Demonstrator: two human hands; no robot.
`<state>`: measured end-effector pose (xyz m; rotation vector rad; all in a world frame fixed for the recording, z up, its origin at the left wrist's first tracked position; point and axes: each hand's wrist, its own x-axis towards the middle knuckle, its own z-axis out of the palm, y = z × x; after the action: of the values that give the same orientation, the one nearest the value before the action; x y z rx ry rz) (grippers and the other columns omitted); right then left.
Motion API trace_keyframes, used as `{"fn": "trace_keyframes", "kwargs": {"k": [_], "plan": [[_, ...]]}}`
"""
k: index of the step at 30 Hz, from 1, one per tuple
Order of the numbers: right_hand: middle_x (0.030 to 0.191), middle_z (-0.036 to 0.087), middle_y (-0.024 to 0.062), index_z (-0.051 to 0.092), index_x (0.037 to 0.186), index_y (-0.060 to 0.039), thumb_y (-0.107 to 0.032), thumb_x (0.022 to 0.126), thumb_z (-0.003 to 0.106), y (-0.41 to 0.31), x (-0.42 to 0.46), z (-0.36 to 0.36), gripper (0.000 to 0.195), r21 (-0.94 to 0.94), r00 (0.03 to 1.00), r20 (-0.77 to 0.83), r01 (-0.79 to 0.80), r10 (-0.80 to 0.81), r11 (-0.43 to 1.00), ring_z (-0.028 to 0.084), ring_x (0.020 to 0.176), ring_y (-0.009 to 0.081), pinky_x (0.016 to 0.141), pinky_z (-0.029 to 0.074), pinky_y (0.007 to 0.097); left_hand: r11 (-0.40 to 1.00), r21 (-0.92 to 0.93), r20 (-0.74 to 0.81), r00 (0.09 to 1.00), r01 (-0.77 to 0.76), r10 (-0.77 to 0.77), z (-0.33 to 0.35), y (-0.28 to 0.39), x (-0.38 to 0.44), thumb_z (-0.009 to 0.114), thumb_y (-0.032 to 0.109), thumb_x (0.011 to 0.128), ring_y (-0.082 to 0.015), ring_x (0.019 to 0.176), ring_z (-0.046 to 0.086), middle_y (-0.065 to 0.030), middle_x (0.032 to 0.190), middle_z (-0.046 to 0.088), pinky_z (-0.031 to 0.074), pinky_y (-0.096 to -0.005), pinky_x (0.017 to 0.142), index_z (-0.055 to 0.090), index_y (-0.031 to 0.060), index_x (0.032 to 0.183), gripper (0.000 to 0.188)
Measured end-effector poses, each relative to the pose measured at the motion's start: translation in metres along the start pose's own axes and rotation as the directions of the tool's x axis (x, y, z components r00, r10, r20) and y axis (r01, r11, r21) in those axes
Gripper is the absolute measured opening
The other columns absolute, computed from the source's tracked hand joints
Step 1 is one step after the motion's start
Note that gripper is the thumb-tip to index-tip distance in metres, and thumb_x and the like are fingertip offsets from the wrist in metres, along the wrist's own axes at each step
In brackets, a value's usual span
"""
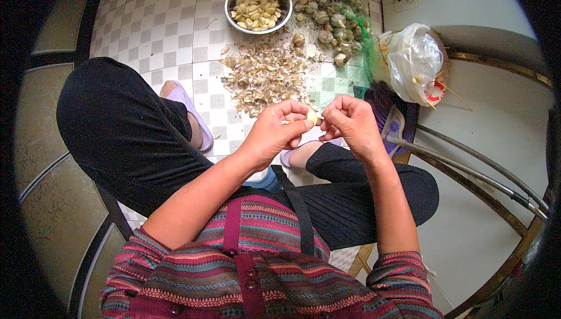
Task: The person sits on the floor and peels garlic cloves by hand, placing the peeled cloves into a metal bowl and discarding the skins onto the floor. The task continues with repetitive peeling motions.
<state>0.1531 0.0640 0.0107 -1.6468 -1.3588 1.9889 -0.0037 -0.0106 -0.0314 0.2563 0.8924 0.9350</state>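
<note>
My left hand (280, 128) pinches a pale peeled garlic clove (311, 116) between thumb and fingers. Something pale, perhaps another clove, shows partly under its curled fingers. Close at the clove's right side is my right hand (350, 124), thumb and forefinger drawn together; whether a bit of skin is between them is too small to see. Beyond both hands, a heap of dry garlic skins (263, 75) lies on the floor. A metal bowl (228, 10) behind it holds many peeled garlic cloves (256, 10). Unpeeled garlic bulbs (337, 20) are piled to the bowl's right.
Green netting (370, 51) lies along the bulbs. Right of it stands a bin lined with a clear plastic bag (416, 60), thin sticks poking out. A metal tube (464, 174) crosses the right side. Checkered tiles (171, 38) cover the floor; my slippered foot (188, 113) rests at left.
</note>
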Motion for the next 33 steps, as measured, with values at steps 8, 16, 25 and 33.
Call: {"fn": "trace_keyframes", "kwargs": {"k": [8,16,25,33], "plan": [[0.065,0.059,0.0059,0.055,0.073,-0.0014,-0.014,0.081,0.061,0.005,0.002,-0.01,0.016,-0.138,0.996,-0.034,0.074,-0.08,0.988,0.055,0.05,0.0095,0.048,0.047,0.0207,0.998,-0.062,0.046,0.999,0.026,-0.023,0.0,-0.001,0.001,0.06,0.015,0.083,-0.0028,0.053,0.043,-0.0011,0.085,0.061,0.035,-0.0168,0.046,0.056,-0.0005,0.106,0.028],[0.067,0.061,0.0061,0.056,0.075,-0.0016,-0.014,0.081,0.06,0.0,-0.003,-0.006,0.015,-0.159,0.997,0.075,0.011,0.001,0.987,0.057,0.053,0.0097,0.048,0.047,0.0205,0.978,0.198,-0.005,0.998,-0.066,0.069,0.005,0.0,-0.001,0.061,0.017,0.083,-0.0024,0.053,0.041,0.0024,0.076,0.057,0.033,-0.0176,0.046,0.06,0.0031,0.103,0.024],[0.068,0.062,0.0066,0.056,0.075,-0.0022,-0.017,0.083,0.058,-0.001,-0.006,-0.009,0.017,-0.081,0.993,0.109,-0.035,0.044,0.996,0.059,0.055,0.0104,0.048,0.047,0.0204,0.98,0.195,0.016,0.999,-0.05,0.048,0.0,-0.002,-0.001,0.063,0.018,0.081,-0.0024,0.056,0.045,0.0007,0.082,0.06,0.038,-0.016,0.049,0.062,0.0025,0.1,0.024],[0.07,0.062,0.0079,0.056,0.076,-0.0012,-0.017,0.083,0.059,-0.001,-0.005,-0.008,0.018,-0.073,0.993,0.11,-0.04,0.047,0.997,0.06,0.055,0.0117,0.05,0.05,0.023,0.982,0.181,-0.001,0.998,-0.058,0.06,0.002,-0.003,-0.001,0.062,0.017,0.082,-0.0026,0.053,0.042,0.0029,0.074,0.058,0.033,-0.0176,0.046,0.061,0.0028,0.101,0.024]]}}
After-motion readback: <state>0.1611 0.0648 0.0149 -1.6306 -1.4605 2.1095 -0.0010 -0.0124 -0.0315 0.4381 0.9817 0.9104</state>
